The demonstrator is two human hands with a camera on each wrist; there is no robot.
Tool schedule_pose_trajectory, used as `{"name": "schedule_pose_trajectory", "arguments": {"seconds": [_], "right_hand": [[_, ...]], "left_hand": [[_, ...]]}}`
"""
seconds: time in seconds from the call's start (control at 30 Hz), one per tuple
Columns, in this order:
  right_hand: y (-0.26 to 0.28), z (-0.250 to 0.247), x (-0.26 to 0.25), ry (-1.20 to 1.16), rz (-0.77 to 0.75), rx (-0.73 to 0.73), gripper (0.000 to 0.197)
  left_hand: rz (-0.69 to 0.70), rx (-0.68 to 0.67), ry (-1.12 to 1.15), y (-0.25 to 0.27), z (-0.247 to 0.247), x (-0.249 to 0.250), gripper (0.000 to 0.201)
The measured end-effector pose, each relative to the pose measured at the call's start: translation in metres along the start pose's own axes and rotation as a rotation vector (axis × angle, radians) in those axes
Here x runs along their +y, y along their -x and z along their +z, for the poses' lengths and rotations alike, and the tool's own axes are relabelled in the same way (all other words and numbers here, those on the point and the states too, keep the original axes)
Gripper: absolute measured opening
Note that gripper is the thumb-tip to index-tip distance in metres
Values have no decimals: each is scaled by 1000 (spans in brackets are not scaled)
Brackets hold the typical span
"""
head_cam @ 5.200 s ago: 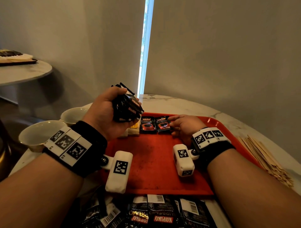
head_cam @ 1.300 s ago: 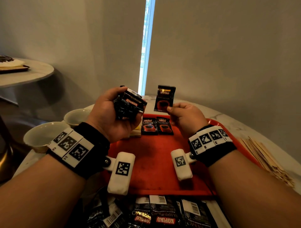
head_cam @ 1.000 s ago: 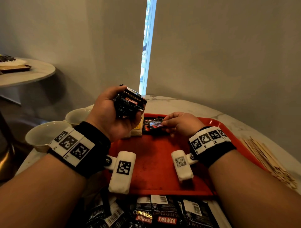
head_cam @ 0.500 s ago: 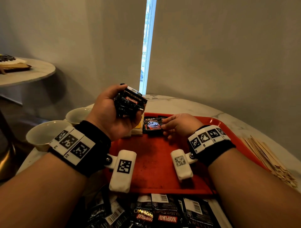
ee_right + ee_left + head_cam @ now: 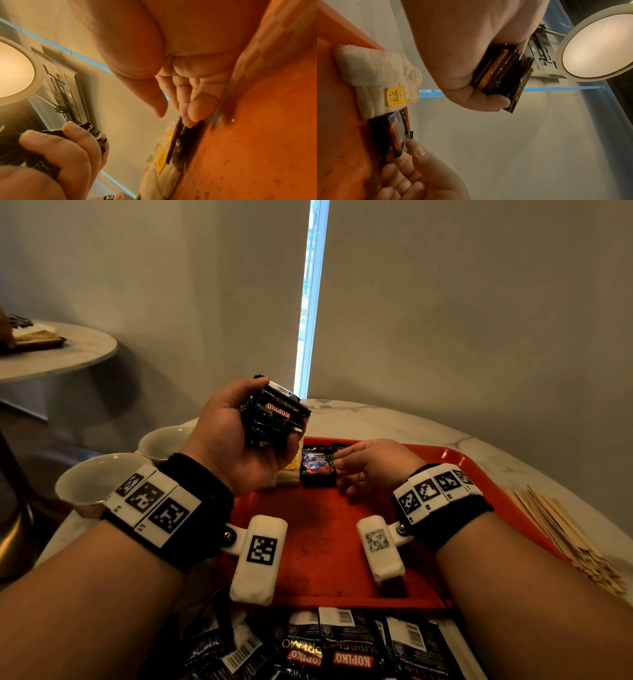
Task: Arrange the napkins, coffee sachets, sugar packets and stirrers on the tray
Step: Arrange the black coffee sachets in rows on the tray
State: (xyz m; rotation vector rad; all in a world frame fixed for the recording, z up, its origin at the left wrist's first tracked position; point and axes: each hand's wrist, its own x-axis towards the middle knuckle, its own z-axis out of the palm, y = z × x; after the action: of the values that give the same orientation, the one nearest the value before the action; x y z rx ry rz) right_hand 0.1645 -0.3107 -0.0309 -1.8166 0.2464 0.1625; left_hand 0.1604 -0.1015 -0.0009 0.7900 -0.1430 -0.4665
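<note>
Left grip [image 5: 236, 440] clenches a sachet stack [image 5: 274, 416]; wrist views alone show right grip [image 5: 373, 467] slack, fingertips [image 5: 197, 112] touching a sachet [image 5: 317, 469] beside napkins [image 5: 375, 78], near the tray [image 5: 325, 546] far rim.

Tray [image 5: 318, 559]: red-orange with dark speckles. Sachet stack [image 5: 274, 416], centre of the frame: glossy black with red-and-white lettering and a white barcode patch. Single sachet [image 5: 317, 465], just right of centre on the tray: black with a red picture. Napkins [image 5: 375, 75]: white, bearing a yellow label with black print. Desk [image 5: 370, 419]: white marble with grey veining. Stirrers [image 5: 561, 535], right edge: pale wood. Bowls [image 5: 96, 477], left: cream. Wrist bands [image 5: 154, 503]: black, carrying white tiles with black square-code patterns. Loose sachets [image 5: 342, 645], bottom edge: black, red and gold lettering, white barcodes.
</note>
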Motion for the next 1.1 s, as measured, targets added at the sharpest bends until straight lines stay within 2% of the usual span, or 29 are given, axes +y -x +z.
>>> {"name": "schedule_pose_trajectory", "arguments": {"seconds": [0.2, 0.37, 0.47, 0.6, 0.83, 0.97, 1.1], "right_hand": [[2, 2, -3, -32, 19, 12, 4], [4, 3, -7, -10, 49, 20, 15], [4, 2, -8, 15, 41, 33, 18], [2, 0, -7, 40, 36, 43, 27], [6, 0, -10, 47, 19, 37, 21], [9, -1, -14, -35, -157, 56, 5], [16, -2, -22, 8, -456, 51, 26]], "left_hand": [[-1, -6, 1, 0, -1, 0, 65], [-3, 7, -2, 2, 2, 0, 63], [-1, 10, -4, 2, 2, 0, 75], [0, 16, -18, 2, 2, 0, 80], [6, 18, -19, 2, 2, 0, 77], [9, 32, -22, 2, 2, -2, 63], [11, 11, -49, 5, 5, -5, 43]]}}
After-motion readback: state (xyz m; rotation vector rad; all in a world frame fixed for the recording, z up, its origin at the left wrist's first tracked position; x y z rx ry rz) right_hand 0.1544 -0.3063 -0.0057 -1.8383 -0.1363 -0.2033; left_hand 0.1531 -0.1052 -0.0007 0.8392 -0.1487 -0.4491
